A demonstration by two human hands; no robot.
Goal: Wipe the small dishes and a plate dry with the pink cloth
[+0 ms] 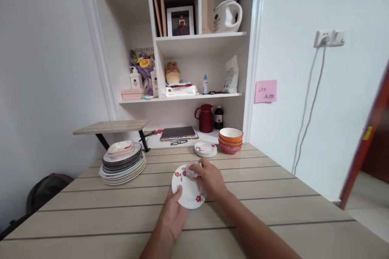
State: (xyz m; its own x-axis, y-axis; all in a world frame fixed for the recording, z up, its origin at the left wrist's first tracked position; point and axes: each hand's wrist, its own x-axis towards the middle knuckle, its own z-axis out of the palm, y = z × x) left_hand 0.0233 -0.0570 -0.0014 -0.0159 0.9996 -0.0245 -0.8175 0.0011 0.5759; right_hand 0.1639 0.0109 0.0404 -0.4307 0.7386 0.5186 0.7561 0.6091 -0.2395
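Observation:
A small white plate with red flowers (190,194) is held tilted above the table. My left hand (174,209) grips its lower left edge, thumb on the face and fingers underneath. In my right hand (210,176) is a crumpled pale cloth or tissue (192,169), pinched and pressed on the plate's upper part. Which of the two materials it is, I cannot tell. Just beyond my hands lies a short stack of similar flowered plates (206,148). Stacked bowls (231,141), orange over red, stand to its right.
At the left, a tall stack of plates (123,166) with a small dish on top stands by a raised wooden shelf (111,126). Along the back are a laptop (178,132), glasses (179,142), a red jug (206,118) and a dark bottle (219,117).

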